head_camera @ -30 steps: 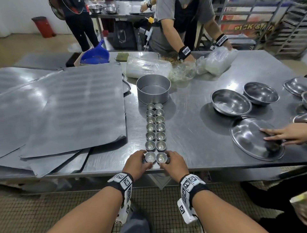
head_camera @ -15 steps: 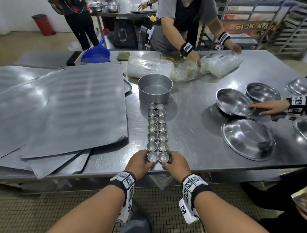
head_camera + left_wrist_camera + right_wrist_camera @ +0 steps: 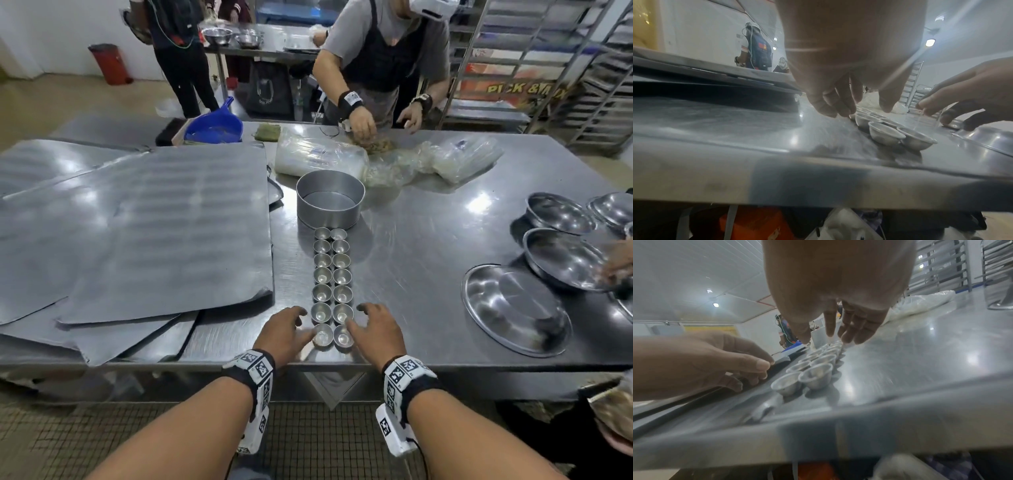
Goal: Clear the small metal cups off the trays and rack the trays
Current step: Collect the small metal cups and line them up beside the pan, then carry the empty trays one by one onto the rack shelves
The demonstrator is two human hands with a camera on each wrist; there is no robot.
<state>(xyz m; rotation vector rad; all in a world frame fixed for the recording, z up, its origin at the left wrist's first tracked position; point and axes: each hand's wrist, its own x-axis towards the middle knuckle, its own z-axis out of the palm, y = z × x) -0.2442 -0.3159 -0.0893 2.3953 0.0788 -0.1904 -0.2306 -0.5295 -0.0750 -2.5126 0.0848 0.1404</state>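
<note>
Several small metal cups (image 3: 331, 284) stand in two straight columns on the steel table (image 3: 411, 246), running from the front edge up to a round tin. My left hand (image 3: 301, 322) hovers just left of the nearest pair with fingers spread and its thumb by the left cup (image 3: 323, 336). My right hand (image 3: 358, 318) mirrors it beside the right cup (image 3: 343, 336). Neither hand holds anything. In the left wrist view the fingers (image 3: 838, 105) hang loose above the cups (image 3: 884, 134). The right wrist view shows straight fingers (image 3: 855, 327) over the cups (image 3: 816, 376). Flat grey trays (image 3: 137, 222) lie overlapped at the left.
The round tin (image 3: 330, 200) stands at the far end of the columns. Steel bowls (image 3: 561, 257) and a flat plate (image 3: 513, 308) sit at the right, with another person's hand (image 3: 616, 263) on them. Plastic bags (image 3: 394, 161), a blue scoop (image 3: 215, 128) and a working person occupy the far side.
My two hands, curled close around the nearest pair of cups before, have spread their fingers and drawn slightly apart. The other person's hand at the right has shifted toward the bowls.
</note>
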